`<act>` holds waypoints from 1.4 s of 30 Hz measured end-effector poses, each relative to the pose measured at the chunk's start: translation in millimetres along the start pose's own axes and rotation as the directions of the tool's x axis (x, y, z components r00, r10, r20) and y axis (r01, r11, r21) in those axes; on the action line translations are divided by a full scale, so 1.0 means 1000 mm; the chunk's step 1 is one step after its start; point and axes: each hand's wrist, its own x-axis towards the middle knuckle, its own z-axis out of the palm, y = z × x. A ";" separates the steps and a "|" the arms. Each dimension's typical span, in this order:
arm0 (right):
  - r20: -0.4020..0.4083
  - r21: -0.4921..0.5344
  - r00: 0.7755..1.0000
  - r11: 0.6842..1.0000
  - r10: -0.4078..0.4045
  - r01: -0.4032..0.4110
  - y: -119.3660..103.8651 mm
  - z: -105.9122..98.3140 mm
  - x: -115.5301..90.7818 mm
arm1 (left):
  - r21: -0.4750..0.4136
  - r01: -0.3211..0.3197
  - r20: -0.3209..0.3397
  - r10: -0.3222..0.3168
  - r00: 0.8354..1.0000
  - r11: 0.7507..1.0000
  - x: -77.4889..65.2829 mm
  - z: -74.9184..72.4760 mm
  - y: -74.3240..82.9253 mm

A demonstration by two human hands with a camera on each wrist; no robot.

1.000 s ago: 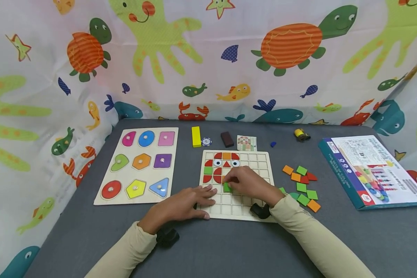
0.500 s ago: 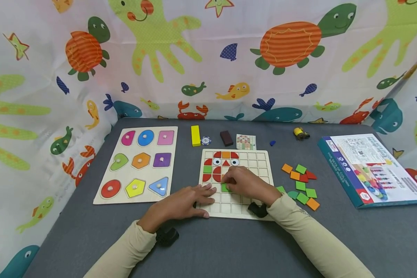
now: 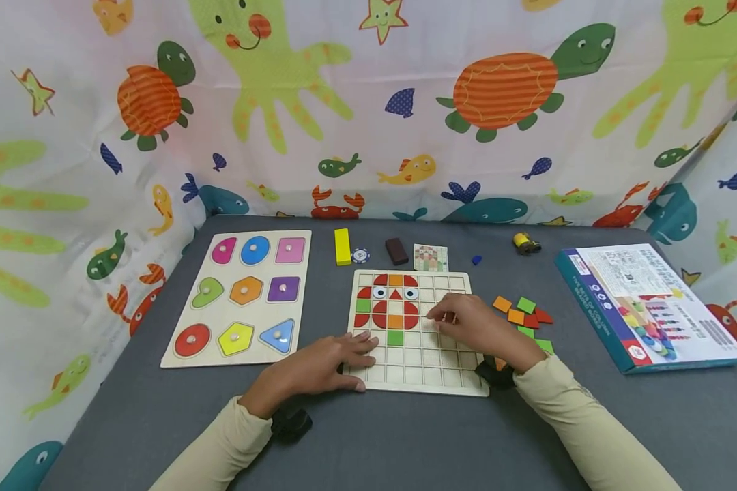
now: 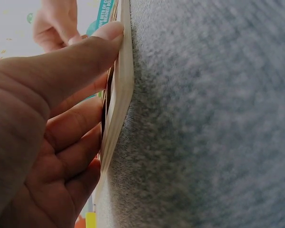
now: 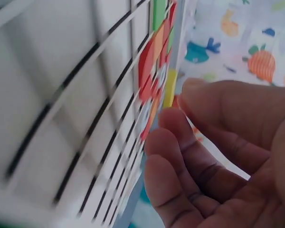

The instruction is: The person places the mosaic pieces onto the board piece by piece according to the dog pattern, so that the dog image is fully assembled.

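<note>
A pale wooden grid board lies in the middle of the table. Red quarter-round pieces, two white eye tiles, orange squares and a green square fill part of its upper left. Another green square tile sits in a cell below an orange square. My left hand rests on the board's left edge, fingers spread over the surface and thumb at the front corner. Over the board's right half hovers my right hand, fingers loosely bent, with nothing between thumb and fingertips in the right wrist view.
Loose coloured tiles lie right of the board, partly behind the right arm. A shape-knob puzzle board is at left, a boxed game at right. Behind the grid stand a yellow block, a dark brown block and a small picture card.
The right hand has let go of the green square and moved right, away from it, leaving the square in its cell. The left hand stays at the board's edge. The head view has shifted slightly.
</note>
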 end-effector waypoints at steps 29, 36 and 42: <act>0.007 -0.025 0.996 0.996 0.085 -0.085 0.058 -0.027 -0.059 | -0.017 0.004 0.019 -0.003 1.000 1.000 0.002 -0.006 0.002; 0.024 0.007 0.998 0.998 0.057 -0.057 0.053 -0.031 -0.054 | -0.016 0.006 0.026 -0.005 1.000 1.000 0.002 -0.006 0.002; -0.024 -0.009 0.999 0.999 0.032 -0.032 0.048 -0.031 -0.050 | -0.024 0.005 0.020 -0.004 1.000 1.000 0.001 -0.002 0.000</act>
